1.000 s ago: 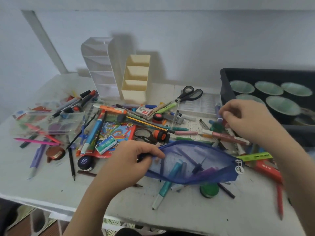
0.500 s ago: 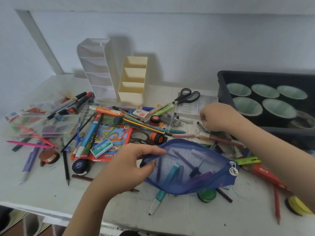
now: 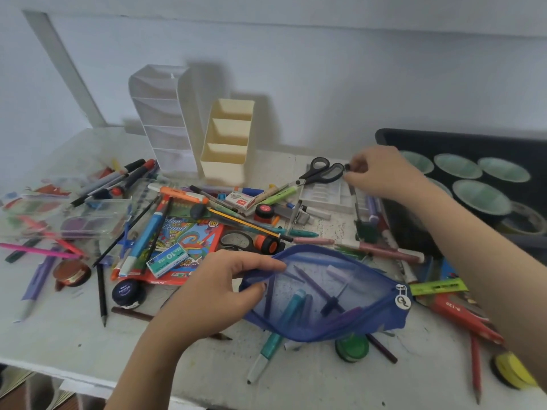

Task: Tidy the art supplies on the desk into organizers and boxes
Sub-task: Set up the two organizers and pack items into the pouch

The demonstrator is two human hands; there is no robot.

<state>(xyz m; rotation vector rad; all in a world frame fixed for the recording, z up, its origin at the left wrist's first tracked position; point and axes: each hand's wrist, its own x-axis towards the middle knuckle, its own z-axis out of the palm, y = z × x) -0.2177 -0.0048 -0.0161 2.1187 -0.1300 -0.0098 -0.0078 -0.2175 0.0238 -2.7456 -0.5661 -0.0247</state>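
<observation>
1. The blue mesh pouch (image 3: 325, 297) lies on the white desk (image 3: 74, 344) close to the near edge, its zip mouth gaping open along the top.
2. The left hand (image 3: 213, 294) grips the pouch's left end, thumb beneath and fingers curled over the rim, holding the mouth open.
3. Through the mesh a teal pen (image 3: 291, 309) and a few purple and dark pens show, lying slantwise inside.
4. The right hand (image 3: 381, 173) is up behind the pouch and well apart from it, fingertips pinched on a small dark piece (image 3: 347, 166); it is too small to say what it is.
5. That hand hovers over a white palette tray (image 3: 325, 196), with black scissors (image 3: 321, 173) just to its left, both behind the pouch.
6. Further behind the pouch, against the wall, stand a cream organizer (image 3: 228, 143) and a taller white organizer (image 3: 159, 119), side by side and touching.
7. Behind and to the right of the pouch sits a black bin (image 3: 408, 226) with pale green cups inside.
8. Poking out from under the pouch's near edge are a teal marker (image 3: 263, 356) and a green jar (image 3: 352, 349).
9. A green ruler (image 3: 438, 287) lies just beside the pouch's right end.
10. Left of the pouch, past the gripping hand, a staple box (image 3: 167, 260) rests on a coloured pencil pack (image 3: 189, 241), amid scattered pens and pencils.
</observation>
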